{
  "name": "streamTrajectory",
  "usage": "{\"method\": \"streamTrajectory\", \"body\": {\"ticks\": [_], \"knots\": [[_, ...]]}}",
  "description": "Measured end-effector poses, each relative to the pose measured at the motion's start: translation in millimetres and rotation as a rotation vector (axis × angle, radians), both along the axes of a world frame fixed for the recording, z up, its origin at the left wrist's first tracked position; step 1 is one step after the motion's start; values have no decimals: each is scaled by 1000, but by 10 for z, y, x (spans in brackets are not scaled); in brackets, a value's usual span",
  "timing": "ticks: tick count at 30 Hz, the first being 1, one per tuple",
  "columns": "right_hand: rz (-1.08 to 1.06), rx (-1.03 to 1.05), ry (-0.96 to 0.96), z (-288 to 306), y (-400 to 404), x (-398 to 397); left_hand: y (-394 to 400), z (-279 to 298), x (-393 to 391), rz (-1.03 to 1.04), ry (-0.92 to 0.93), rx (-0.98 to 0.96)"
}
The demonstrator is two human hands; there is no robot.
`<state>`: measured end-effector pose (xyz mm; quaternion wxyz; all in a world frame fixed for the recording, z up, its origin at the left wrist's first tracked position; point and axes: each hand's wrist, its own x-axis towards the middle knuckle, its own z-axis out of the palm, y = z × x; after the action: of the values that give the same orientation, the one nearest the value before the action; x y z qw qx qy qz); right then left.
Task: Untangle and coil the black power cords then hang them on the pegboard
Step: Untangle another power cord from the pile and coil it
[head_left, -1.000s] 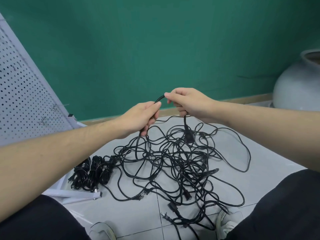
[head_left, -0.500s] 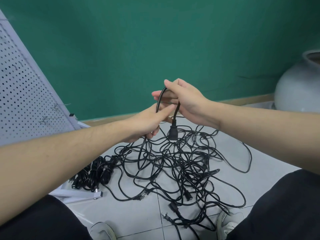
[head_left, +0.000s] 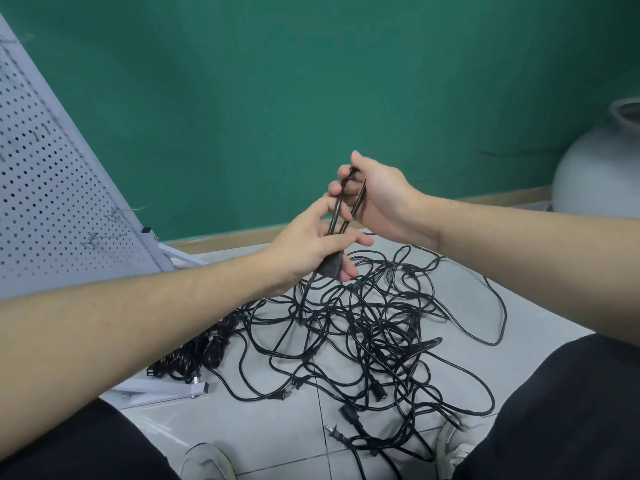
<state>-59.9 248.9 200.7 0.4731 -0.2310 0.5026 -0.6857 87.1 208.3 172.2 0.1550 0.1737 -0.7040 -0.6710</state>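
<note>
Holding up one black power cord (head_left: pixel 341 206) with both hands, above the big messy pile of cords (head_left: pixel 374 327) on the floor (head_left: pixel 270 431). Right hand (head_left: pixel 375 195) curling its grip tight round the top of the folded loop, with two strands hanging down from it. Left hand (head_left: pixel 311 244) sitting just under the right one, with its thumb stretched out over the strands and its grip closing loosely round the cord's thick plug end (head_left: pixel 330 268). Trailing down from the left grip into the pile below, the rest of that cord. Lying spread out on the floor right under both grips, the tangled cords, with small plugs sticking out near the bottom. Resting down and to the left of the left grip, beside the big pile, a small bunch of bundled cords (head_left: pixel 194 355), partly hidden behind the left arm. Leaning up on the far left, well away from both grips, the white pegboard (head_left: pixel 45 188) with its many little holes and a few wire hooks. Standing off to the far right of the right grip, a big round grey pot (head_left: pixel 602 168). Rising behind both hands, a green wall (head_left: pixel 311 81). Showing at the bottom, black trousers and two pale shoes.
</note>
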Motion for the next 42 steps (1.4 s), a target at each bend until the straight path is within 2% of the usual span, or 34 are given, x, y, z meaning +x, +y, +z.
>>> {"method": "streamTrajectory", "body": {"ticks": [3,9,13,16,17,21,26,30,37,40,42], "knots": [[10,33,16,-6,27,-9,-14,31,-8,-67,-22,90],[21,100,1,-72,67,-63,-10,127,-28,-225,-224,128],[99,86,0,-39,103,-130,-56,101,-49,-90,-127,137],[240,71,-35,-79,138,-140,-95,116,-96,83,-9,146],[287,100,21,-134,146,-116,-112,142,-109,142,32,164],[528,248,454,-353,163,35,-123,221,-133,283,149,232],[829,302,642,-377,194,45,-193,281,-98,370,188,234],[799,308,869,-349,182,181,-218,236,-91,404,96,88],[886,469,856,-543,248,130,-324,226,-64,557,-5,-233],[864,403,925,-519,284,1,-484,174,23,617,-99,-320],[775,325,950,-481,297,-94,-564,100,91,600,-174,-341]]}}
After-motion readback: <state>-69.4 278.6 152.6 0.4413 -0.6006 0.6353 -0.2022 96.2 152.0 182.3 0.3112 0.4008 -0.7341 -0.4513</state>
